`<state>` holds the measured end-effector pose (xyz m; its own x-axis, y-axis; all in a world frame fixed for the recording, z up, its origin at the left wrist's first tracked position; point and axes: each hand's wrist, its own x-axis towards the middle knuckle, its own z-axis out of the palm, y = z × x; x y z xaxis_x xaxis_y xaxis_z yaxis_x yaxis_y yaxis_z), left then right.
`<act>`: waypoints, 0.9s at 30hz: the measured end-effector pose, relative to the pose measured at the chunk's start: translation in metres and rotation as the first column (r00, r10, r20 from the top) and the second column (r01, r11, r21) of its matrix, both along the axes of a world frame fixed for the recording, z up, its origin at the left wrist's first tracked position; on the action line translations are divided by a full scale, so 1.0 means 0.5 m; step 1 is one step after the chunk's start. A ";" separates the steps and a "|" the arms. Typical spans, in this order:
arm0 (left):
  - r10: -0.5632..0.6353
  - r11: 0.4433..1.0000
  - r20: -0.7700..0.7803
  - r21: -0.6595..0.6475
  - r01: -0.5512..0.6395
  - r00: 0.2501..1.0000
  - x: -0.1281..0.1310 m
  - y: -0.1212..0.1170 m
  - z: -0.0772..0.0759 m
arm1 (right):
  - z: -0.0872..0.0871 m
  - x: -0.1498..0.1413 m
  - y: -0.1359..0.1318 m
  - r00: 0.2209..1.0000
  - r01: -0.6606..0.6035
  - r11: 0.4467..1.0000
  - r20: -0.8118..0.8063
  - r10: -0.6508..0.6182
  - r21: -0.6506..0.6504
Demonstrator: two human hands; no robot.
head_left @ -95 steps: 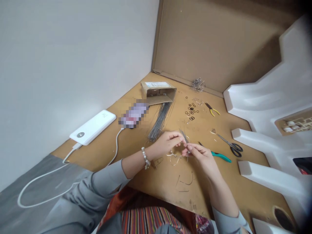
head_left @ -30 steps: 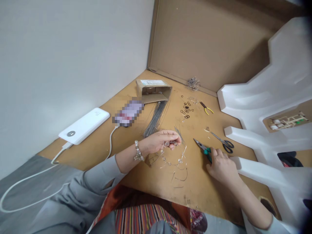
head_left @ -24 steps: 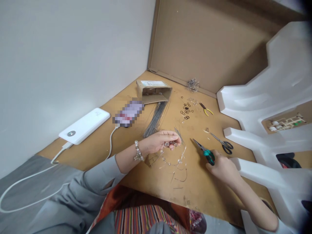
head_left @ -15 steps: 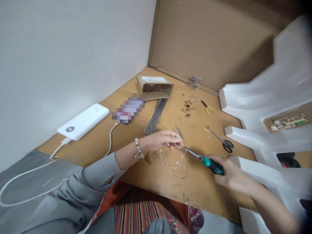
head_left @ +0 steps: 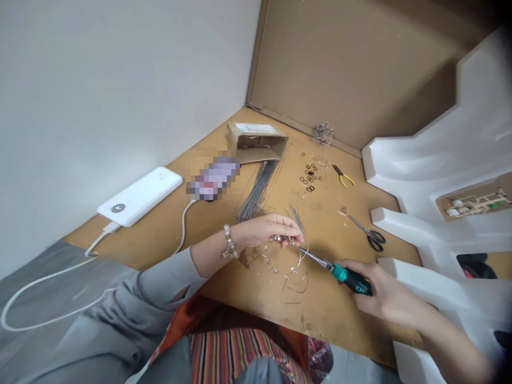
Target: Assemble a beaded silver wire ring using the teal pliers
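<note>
Your left hand (head_left: 272,229) pinches a thin silver wire strand of clear beads (head_left: 294,270); your right hand (head_left: 381,293) clasps green-and-black needle-nose pliers (head_left: 339,272), tips near your left hand.

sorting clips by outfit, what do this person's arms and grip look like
The left sleeve is grey, with an opening near its cuff; a bracelet of pale, clear beads circles that wrist. The right forearm is bare as far as it shows. Neither the left grip nor the right grip is gloved.
</note>
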<state>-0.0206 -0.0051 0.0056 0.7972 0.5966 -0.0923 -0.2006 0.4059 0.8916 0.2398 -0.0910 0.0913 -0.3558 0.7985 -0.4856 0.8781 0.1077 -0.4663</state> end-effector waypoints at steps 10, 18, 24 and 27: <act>-0.062 0.997 -0.060 0.047 0.065 0.996 -0.003 0.002 0.000 | -0.006 -0.006 -0.012 1.000 0.005 1.000 -0.020 -0.005 0.020; 0.001 0.973 -0.112 0.230 0.025 0.994 -0.006 -0.005 0.015 | 0.012 0.039 -0.033 0.993 -0.003 0.992 0.118 -0.013 0.130; 0.118 0.934 -0.230 0.355 -0.030 0.966 0.003 -0.007 -0.003 | 0.030 0.019 -0.037 0.963 -0.102 0.978 0.265 0.050 0.184; 0.108 0.935 -0.204 0.355 -0.029 0.973 0.005 -0.008 -0.004 | 0.033 -0.004 -0.036 0.918 -0.180 0.952 0.390 0.072 0.247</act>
